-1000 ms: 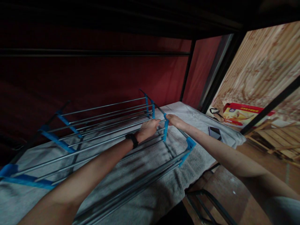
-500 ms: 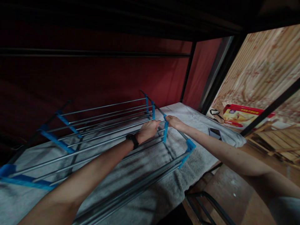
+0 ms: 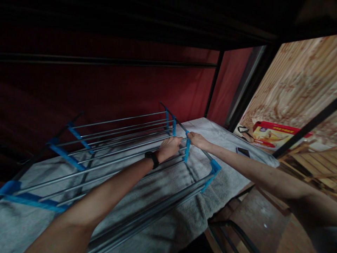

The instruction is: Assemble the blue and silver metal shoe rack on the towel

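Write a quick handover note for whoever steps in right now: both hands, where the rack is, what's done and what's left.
Left hand: closed on a metal rod of the rack, beside a blue bracket.
Right hand: gripping the dark end rail at that same bracket.
The rack lies flat on the grey towel; phone lies further right.
Done: rods sit in the blue brackets.
Left: cannot tell whether this joint is fully seated; check it.

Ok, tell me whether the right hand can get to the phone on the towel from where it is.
Probably yes. The right hand grips the rack by its blue end piece, and the phone lies to its right on the towel with only bare cloth between them. It would have to let go first.
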Tool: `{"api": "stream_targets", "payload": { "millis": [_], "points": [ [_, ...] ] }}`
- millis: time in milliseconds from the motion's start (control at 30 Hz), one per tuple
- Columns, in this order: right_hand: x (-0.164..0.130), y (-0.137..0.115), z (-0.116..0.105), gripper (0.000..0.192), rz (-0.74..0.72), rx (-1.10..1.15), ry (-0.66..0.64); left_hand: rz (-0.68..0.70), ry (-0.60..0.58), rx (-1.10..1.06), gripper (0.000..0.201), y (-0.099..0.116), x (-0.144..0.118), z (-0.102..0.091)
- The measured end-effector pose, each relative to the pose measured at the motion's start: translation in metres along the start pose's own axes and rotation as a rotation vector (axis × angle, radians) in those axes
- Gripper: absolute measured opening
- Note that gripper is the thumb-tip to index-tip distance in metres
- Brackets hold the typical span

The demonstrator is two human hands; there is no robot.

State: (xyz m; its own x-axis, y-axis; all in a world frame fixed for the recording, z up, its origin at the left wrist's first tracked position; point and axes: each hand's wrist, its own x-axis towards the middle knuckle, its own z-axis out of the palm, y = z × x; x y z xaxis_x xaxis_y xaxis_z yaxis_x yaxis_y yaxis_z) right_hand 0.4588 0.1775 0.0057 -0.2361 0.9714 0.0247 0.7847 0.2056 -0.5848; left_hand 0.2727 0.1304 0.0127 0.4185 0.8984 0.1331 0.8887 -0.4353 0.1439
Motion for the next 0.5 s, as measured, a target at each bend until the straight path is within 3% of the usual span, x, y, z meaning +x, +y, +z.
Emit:
{"api": "stream_targets", "payload": {
  "millis": [300,500],
  "points": [
    [-0.003,0.0,0.0,0.04,-0.071,0.236,0.049,0.068,-0.019,0.026,0.035,-0.001,0.002,-0.004],
    [-0.009,0.001,-0.001,0.043,-0.017,0.481,-0.013,0.063,-0.018,0.043,0.043,-0.004,-0.015,-0.013]
  ]
}}
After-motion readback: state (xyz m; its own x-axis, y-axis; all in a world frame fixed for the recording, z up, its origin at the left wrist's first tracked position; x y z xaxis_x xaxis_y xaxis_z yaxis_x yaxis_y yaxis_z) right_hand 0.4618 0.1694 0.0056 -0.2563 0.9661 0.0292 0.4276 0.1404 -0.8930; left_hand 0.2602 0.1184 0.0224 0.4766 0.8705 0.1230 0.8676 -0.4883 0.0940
